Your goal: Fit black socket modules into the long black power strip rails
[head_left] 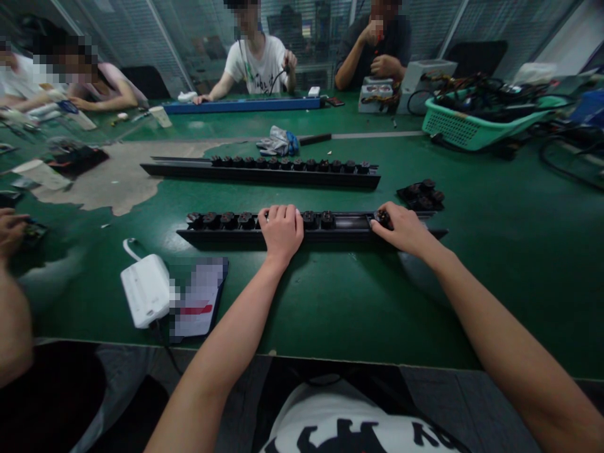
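Partly filled long black rail [330,236]: round black sockets [309,219] seated, one stretch remained bare.
Left hand [282,234]: curled, grip hidden.
Right hand [401,226]: pinched one socket.

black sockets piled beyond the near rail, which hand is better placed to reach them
Probably the right hand: it is closest to the pile, though it grips a socket in the near rail. The left hand rests farther away near the rail's middle.

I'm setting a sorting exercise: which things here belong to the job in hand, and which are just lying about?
In the job:
near black rail, under left hand
black block, at right hand
probably loose blocks, far black rail

Apparently lying about:
white box
glove
green basket
paper cup
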Tool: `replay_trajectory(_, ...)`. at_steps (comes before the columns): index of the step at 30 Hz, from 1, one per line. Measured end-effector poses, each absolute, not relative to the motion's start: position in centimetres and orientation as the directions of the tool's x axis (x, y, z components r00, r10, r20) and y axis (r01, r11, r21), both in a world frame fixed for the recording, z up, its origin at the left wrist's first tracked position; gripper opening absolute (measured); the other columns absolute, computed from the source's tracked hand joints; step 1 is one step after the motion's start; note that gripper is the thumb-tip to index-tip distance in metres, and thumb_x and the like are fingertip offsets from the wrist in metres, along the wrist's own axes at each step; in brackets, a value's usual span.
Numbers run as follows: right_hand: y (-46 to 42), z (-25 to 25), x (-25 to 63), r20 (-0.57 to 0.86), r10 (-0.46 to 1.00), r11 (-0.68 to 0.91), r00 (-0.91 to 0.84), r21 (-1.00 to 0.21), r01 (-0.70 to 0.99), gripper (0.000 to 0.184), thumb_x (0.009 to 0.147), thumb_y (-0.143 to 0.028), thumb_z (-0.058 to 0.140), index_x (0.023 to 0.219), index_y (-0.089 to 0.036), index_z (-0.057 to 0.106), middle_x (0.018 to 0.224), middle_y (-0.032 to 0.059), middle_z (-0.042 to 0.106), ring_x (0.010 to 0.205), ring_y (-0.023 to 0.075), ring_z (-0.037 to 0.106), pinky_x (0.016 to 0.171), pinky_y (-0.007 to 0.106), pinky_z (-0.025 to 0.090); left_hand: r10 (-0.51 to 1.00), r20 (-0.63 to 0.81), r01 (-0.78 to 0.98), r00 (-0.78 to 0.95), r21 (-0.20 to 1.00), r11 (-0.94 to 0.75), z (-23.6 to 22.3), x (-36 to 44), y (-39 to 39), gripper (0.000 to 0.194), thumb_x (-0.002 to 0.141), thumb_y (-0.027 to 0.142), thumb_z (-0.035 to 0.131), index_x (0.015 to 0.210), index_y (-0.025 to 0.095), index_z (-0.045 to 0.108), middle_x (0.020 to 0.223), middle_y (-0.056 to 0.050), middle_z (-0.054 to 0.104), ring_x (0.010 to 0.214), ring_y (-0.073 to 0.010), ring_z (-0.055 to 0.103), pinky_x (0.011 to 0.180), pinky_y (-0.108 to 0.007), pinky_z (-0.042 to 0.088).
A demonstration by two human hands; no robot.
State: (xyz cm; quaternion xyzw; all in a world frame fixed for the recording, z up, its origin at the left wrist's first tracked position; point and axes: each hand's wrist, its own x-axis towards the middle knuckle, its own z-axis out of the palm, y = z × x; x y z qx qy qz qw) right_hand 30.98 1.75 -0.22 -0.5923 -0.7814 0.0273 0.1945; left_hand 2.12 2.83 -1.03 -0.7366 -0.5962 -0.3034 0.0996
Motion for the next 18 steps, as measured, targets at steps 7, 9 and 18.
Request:
replay_trajectory(7, 1.93, -0.48, 30.83, 0.292, 0.928, 0.302, -0.232, -0.223, 0.927, 0.033, 0.089, -0.046, 0.044, 0.103, -0.017, 0.054, 0.095, 0.0148, 0.065, 0.087, 0.0292, 0.058, 0.076, 0.039, 0.04, 0.805, 0.581, 0.952, 0.118, 0.164, -0.258, -1.12, 2.12, 2.86, 0.032, 0.098, 0.03, 0.033, 0.094, 0.021, 0.063, 0.097, -0.011, 0.068, 0.102, -0.0282, 0.055, 0.1, -0.048, 0.029)
replay_trajectory(9, 1.88, -0.42, 30.81, 0.292, 0.926, 0.307, -0.239, -0.216, 0.927, 0.033, 0.089, -0.045, 0.043, 0.103, -0.017, 0.054, 0.097, 0.0153, 0.065, 0.089, 0.0295, 0.058, 0.077, 0.039, 0.04, 0.8, 0.588, 0.953, 0.121, 0.157, -0.26, -1.18, 2.1, 2.89, 0.032, 0.098, 0.03, 0.033, 0.094, 0.021, 0.063, 0.097, -0.011, 0.068, 0.101, -0.0281, 0.055, 0.1, -0.048, 0.029)
replay_trajectory(18, 1.62, 0.07, 30.84, 0.27, 0.938, 0.276, -0.215, -0.214, 0.937, 0.031, 0.088, -0.045, 0.045, 0.102, -0.018, 0.054, 0.092, 0.0135, 0.065, 0.083, 0.0277, 0.058, 0.074, 0.037, 0.041, 0.793, 0.597, 0.948, 0.122, 0.166, -0.271, -1.33, 2.03, 2.99, 0.032, 0.098, 0.03, 0.033, 0.093, 0.021, 0.063, 0.097, -0.011, 0.068, 0.101, -0.0281, 0.055, 0.1, -0.048, 0.029)
